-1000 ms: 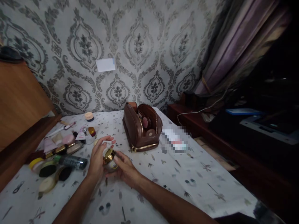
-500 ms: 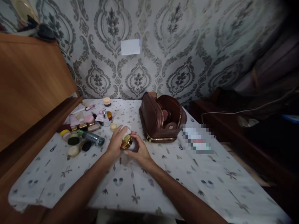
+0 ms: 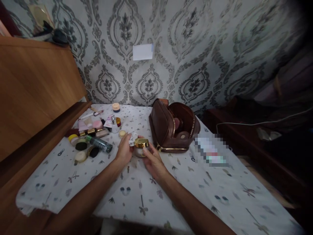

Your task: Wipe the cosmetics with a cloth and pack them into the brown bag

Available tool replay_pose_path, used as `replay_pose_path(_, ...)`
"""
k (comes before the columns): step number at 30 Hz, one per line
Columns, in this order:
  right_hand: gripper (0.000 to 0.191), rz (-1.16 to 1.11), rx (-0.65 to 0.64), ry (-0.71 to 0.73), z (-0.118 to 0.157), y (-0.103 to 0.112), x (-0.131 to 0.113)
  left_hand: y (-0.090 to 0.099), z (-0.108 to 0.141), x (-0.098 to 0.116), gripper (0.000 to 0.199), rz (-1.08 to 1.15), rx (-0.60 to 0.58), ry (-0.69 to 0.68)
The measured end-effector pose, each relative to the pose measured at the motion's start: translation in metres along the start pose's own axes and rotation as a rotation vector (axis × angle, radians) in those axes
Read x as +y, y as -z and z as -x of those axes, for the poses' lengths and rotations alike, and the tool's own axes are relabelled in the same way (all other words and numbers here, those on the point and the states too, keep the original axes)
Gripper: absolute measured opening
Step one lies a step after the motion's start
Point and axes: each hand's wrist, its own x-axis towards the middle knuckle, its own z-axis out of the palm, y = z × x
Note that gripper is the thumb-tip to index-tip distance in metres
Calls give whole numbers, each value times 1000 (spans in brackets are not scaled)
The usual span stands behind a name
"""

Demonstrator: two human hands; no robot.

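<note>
A clear jar with a shiny gold lid (image 3: pixel 141 143) is upright above the table's middle, gripped by my right hand (image 3: pixel 154 160) from its right side. My left hand (image 3: pixel 124 150) is closed on a crumpled white tissue (image 3: pixel 133 138), which lies against the left side of the lid. Just behind my left hand sits a small cream-coloured pot (image 3: pixel 122 133). To the right of the jar stands an open brown cosmetic bag (image 3: pixel 168 137), with a pink round item visible inside.
Several jars, tubes and a dark green bottle (image 3: pixel 100 144) lie at the left. A peach-lidded jar (image 3: pixel 116 107) stands farther back. Right of the bag is a pixelated item (image 3: pixel 211 150). A wooden cabinet (image 3: pixel 39 88) borders the left side of the patterned cloth (image 3: pixel 97 195).
The jar has turned from tilted to upright and moved slightly right. My right hand has shifted right with it, and the tissue is now beside the lid. The view has shifted slightly.
</note>
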Motion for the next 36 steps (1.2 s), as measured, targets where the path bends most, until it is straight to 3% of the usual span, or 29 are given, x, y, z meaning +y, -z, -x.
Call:
replay_pose_path(4,42,-109,-5,0,-2,1,-1,0,4,-5,39,-47,126,9)
replay_pose_path(8,39,-132,17,5,-4,4,2,3,7,-7,42,-206,122,-35)
replay_pose_path(11,37,-112,23,24,-5,4,1,4,9,-5,37,-352,60,-176)
replay_pose_path(15,35,-99,23,53,-5,2,-1,1,19,2,27,-542,-143,-405)
replay_pose_path(17,34,-98,38,46,-5,3,-1,-2,25,5,24,-601,-201,-457)
replay_pose_path(23,35,-183,175,25,-8,11,2,-4,35,5,24,-592,-314,-460)
replay_pose_path(26,32,-225,153,4,-9,12,2,-3,33,3,23,-541,-316,-441)
replay_pose_path(31,23,-276,112,-95,-8,12,-2,0,21,-3,29,-361,-182,-301)
replay_pose_path(36,30,-270,51,-177,-7,11,-6,-3,11,-6,28,-110,23,-43)
